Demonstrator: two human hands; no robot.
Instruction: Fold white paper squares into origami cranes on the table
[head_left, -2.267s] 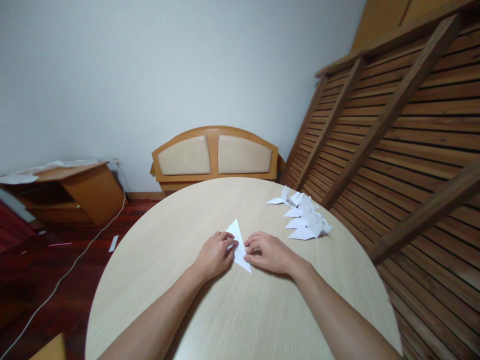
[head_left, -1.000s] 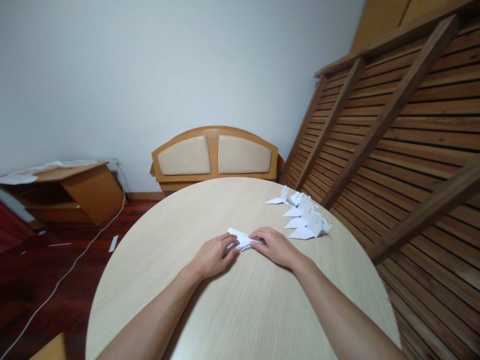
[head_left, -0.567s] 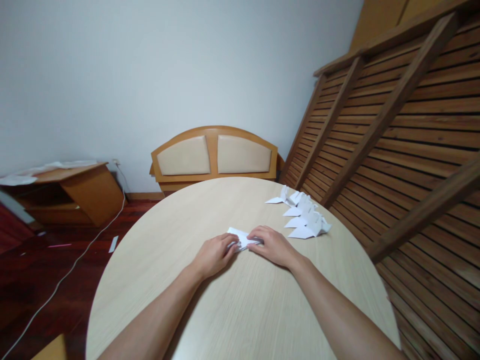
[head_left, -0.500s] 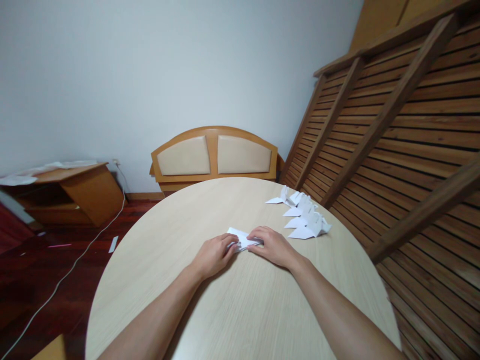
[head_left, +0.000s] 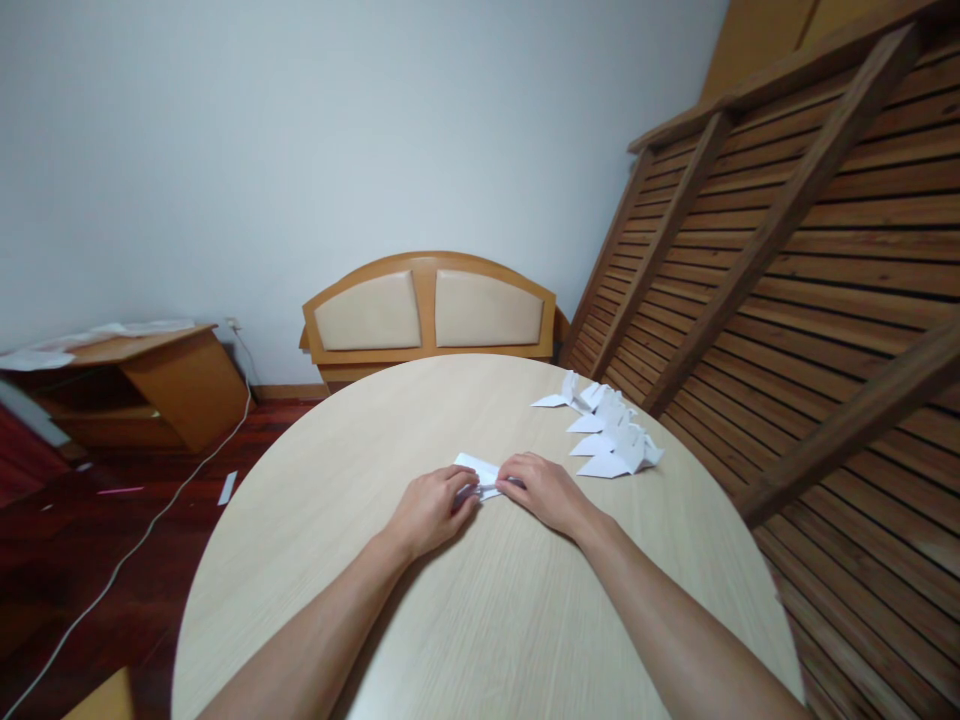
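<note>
A small piece of folded white paper (head_left: 478, 466) lies on the round pale table (head_left: 465, 620), between my two hands. My left hand (head_left: 433, 508) grips its left side, with the fingers curled over it and the thumb in front. On the right side my right hand (head_left: 546, 490) pinches the paper, its fingertips at the edge. The hands cover both ends of the paper, so its full shape is hidden. Several folded white paper figures (head_left: 611, 450) with pointed ends stand in a row to the right, beyond my right hand.
A wooden headboard (head_left: 427, 345) with cream panels stands behind the table. Slatted wooden panels (head_left: 750, 280) lean along the right. At left are a low wooden cabinet (head_left: 187, 390) and a white cable (head_left: 154, 525) across the dark red floor.
My right fingers and thumb have closed together at the paper's near edge, and less of the paper's front part shows. My left hand has barely shifted.
</note>
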